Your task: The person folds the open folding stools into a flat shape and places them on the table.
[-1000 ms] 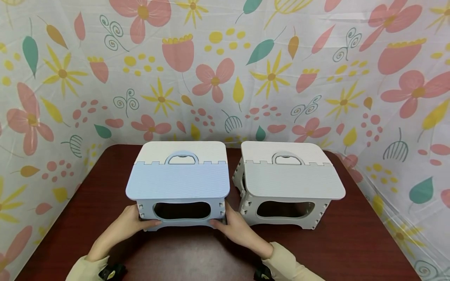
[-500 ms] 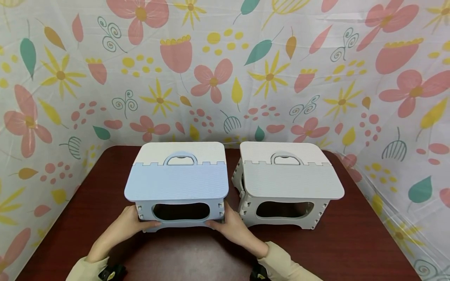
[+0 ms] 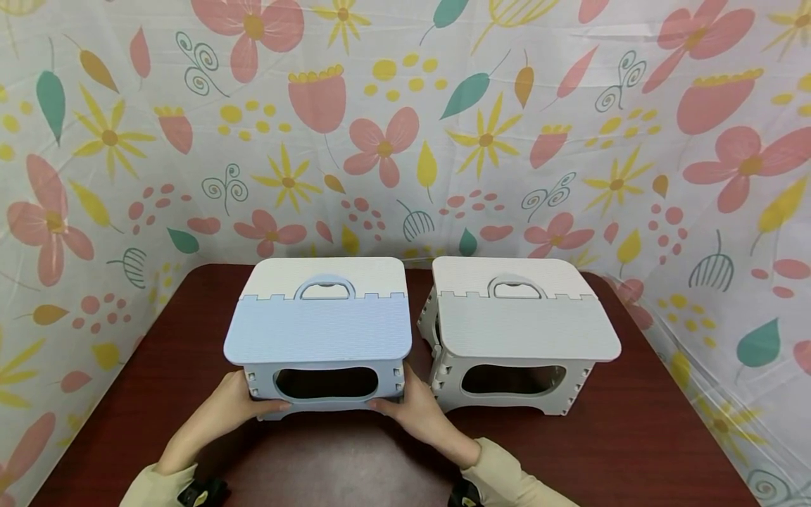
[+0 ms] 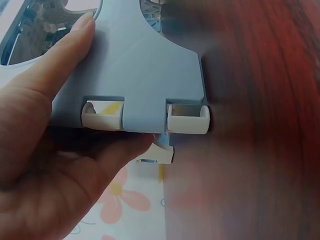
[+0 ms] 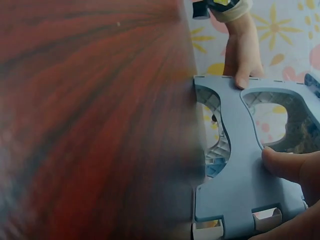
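Note:
A folding step stool (image 3: 319, 327) with a pale blue and white top stands unfolded on the dark red-brown table, left of a second one. My left hand (image 3: 231, 405) grips its left end low down, the thumb lying on the front leg panel. From the other end, my right hand (image 3: 421, 412) holds the right side, thumb also across the front panel. In the left wrist view, my left fingers curl under the panel's hinged edge (image 4: 145, 115). The right wrist view shows my right thumb (image 5: 280, 162) pressing beside the panel's oval opening. Most right fingers are hidden behind the stool.
A grey-and-white folding step stool (image 3: 526, 327) stands unfolded close to the right, with a narrow gap between the two. The table (image 3: 646, 436) ends at the back against a flower-printed cloth (image 3: 405, 141).
My right hand and forearm have shifted slightly left, the thumb sliding a little inward on the front panel. The whole view has moved slightly. Both stools look almost unmoved on the table.

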The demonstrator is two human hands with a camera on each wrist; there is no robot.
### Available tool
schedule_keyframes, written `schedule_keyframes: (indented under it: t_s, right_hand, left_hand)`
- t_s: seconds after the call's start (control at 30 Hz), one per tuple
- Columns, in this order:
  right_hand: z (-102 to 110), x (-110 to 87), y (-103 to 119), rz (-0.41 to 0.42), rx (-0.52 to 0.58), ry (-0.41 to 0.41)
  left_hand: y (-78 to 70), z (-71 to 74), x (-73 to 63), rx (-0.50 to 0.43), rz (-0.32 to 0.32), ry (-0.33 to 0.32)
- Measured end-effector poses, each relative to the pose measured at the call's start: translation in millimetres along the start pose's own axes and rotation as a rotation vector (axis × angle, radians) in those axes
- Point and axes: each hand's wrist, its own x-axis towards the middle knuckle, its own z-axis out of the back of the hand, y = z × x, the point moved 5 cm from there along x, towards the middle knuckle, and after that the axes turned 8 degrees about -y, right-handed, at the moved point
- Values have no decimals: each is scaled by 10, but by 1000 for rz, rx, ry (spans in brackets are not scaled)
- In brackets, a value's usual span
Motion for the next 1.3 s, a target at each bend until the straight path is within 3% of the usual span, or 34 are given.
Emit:
schedule_keyframes:
  t_s: [0.53,0.83,1.3]
  right_hand:
    - [2,-35,21,-8,37,9]
    - [4,-50,43,38,11,7]
    - [4,-68,45,33,18,20]
  left_hand:
    - [-6,9,12,-39,18,11]
    - [-29,17,12,-44,-2,14]
    - [-14,13,5,-56,-34,23]
